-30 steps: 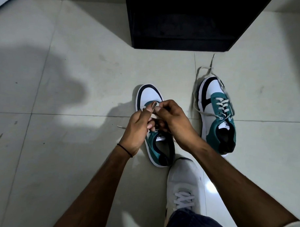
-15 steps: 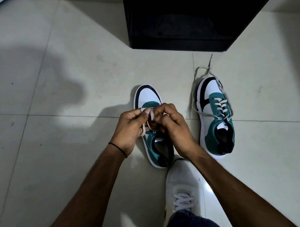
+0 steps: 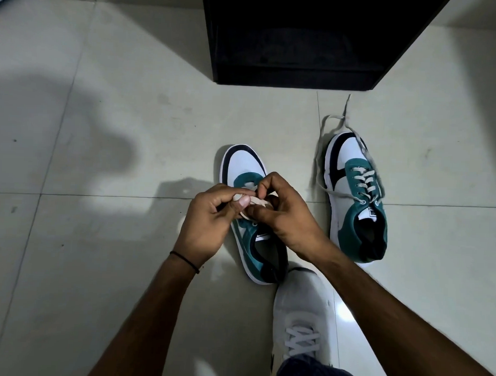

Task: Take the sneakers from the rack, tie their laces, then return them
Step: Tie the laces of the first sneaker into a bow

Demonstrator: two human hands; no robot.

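Two teal-and-white sneakers stand on the tiled floor (image 3: 102, 126) in front of the dark rack (image 3: 297, 40), toes toward it, and the near sneaker (image 3: 243, 166) is the one being worked on. Its pale lace (image 3: 256, 200) is pinched over the tongue, where both hands meet so that the loops can be formed right above the eyelets. The left hand (image 3: 211, 226) is closed tight, thumb pressing a fold of lace against the forefinger, which looks meant to keep tension while the other hand works. The right hand (image 3: 282, 214) is curled in close, its fingertips nipped on the lace beside the left thumb (how much of the knot is made I cannot tell, since the fingers cover it). The sneaker sits flat on its sole, heel toward the person, so the floor steadies it and neither hand need hold the shoe itself. The far sneaker (image 3: 353, 197) stands well apart to the right, its loose lace (image 3: 332, 126) trailing over the toe onto the tile, evidently untied and waiting its turn. Nearest the camera, the person's own white shoe (image 3: 301, 308) is planted just behind the near sneaker's heel, suggesting a crouch.
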